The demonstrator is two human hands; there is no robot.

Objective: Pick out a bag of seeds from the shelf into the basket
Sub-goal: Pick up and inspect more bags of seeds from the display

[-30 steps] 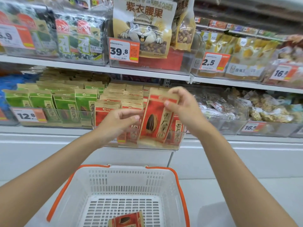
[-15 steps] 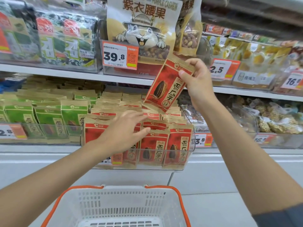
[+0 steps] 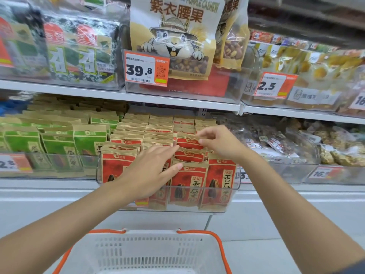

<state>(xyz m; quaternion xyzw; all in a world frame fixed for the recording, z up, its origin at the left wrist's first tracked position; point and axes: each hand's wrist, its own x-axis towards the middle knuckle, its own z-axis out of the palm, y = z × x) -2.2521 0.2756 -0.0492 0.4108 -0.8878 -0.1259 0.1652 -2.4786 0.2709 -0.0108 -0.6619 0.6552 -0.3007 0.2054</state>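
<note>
Basket [image 3: 219, 240], below both grips, cut off at the bottom. Left grip [image 3: 150, 171], fingers straight, covers front bags [image 3: 187, 186]. Right grip [image 3: 221, 143] pinches seed bag [image 3: 188, 142] top, inside bin [image 3: 217, 206].

Upright red seed bags [image 3: 187, 186], shelved

The sunflower seed bags [image 3: 189, 180] are bright red under kraft-brown tops, each printed with a dark striped seed and black characters. The neighbouring green bags [image 3: 88, 143] are leaf green under the same brown tops. The basket [image 3: 150, 252] is white lattice with an orange rim. The price tag [image 3: 147, 69] is orange and white with black numerals. The cashew bag [image 3: 175, 36] is cream and tan with a cartoon hamster.
</note>
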